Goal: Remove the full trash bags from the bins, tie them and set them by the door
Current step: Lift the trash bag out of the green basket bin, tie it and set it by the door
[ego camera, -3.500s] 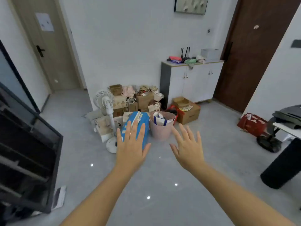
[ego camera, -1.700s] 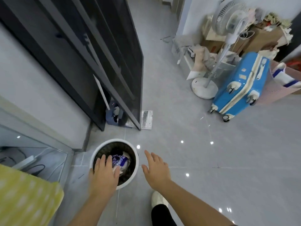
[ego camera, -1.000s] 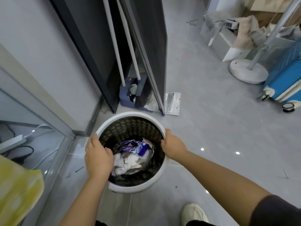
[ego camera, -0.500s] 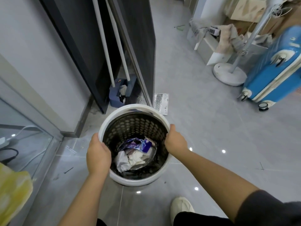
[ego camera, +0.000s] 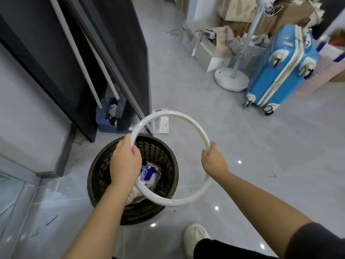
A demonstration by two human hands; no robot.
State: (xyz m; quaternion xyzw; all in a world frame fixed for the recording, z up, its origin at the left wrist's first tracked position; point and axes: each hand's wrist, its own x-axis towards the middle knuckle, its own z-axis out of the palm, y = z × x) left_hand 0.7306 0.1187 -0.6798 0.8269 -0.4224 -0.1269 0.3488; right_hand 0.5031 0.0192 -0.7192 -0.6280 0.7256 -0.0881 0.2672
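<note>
A round bin with dark perforated walls stands on the grey floor below me. Inside it lies crumpled trash, white paper and a purple wrapper, in a dark liner. The bin's white plastic ring is off the bin and held above it, shifted to the right. My left hand grips the ring's left side over the bin's opening. My right hand grips its right side, out past the bin's rim.
A dark panel leans at the left with two white poles and a blue dustpan behind it. A silver packet lies beyond the bin. A fan base, blue suitcase and boxes stand at the far right. My shoe is beside the bin.
Both hands held the white ring on the bin's rim; now the ring is lifted off and moved up and to the right, baring the dark rim.
</note>
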